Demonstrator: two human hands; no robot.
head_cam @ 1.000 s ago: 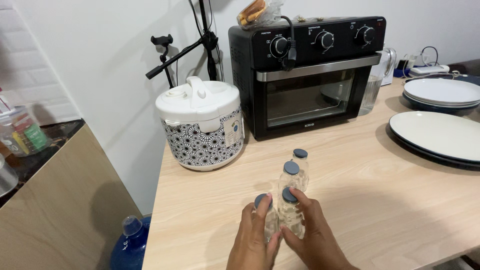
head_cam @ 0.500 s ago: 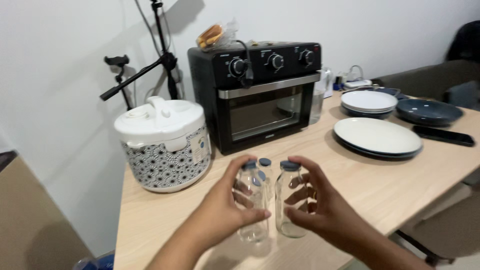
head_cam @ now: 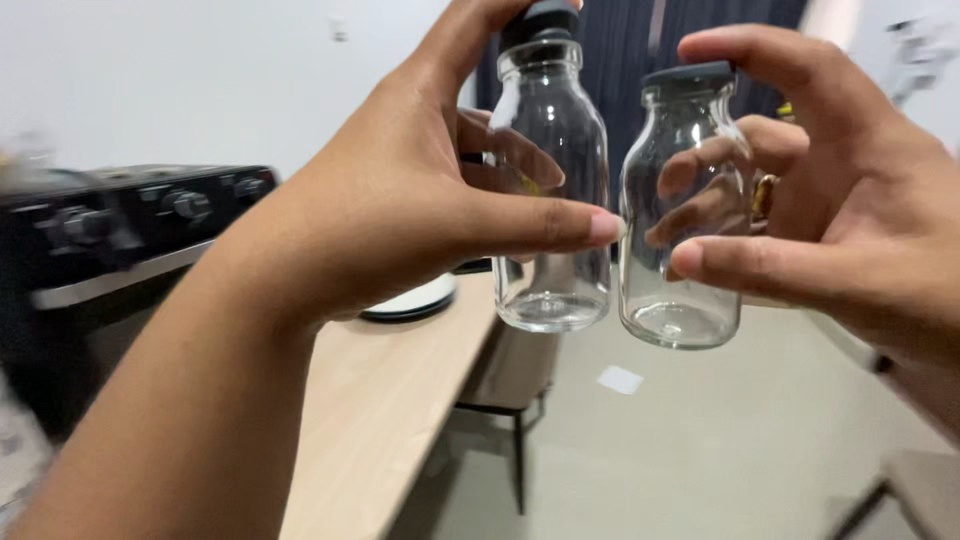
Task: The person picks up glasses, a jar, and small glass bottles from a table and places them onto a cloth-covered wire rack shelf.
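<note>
The left hand point(head_cam: 400, 190) is wrapped around a clear glass bottle point(head_cam: 552, 190), the thumb laid across its front and a finger set over the dark cap, so the smooth glass is pinched from top and side. The right hand point(head_cam: 850, 200) is closed the same way on a second clear bottle point(head_cam: 685, 215), thumb low on the body and a finger on its cap. Both bottles are held upright and raised in front of the camera, just beside each other, apparently empty, clear of the wooden table point(head_cam: 390, 400) below. A black oven point(head_cam: 110, 240), blurred, is seen at the left, and a plate point(head_cam: 415, 300) behind the left hand
</note>
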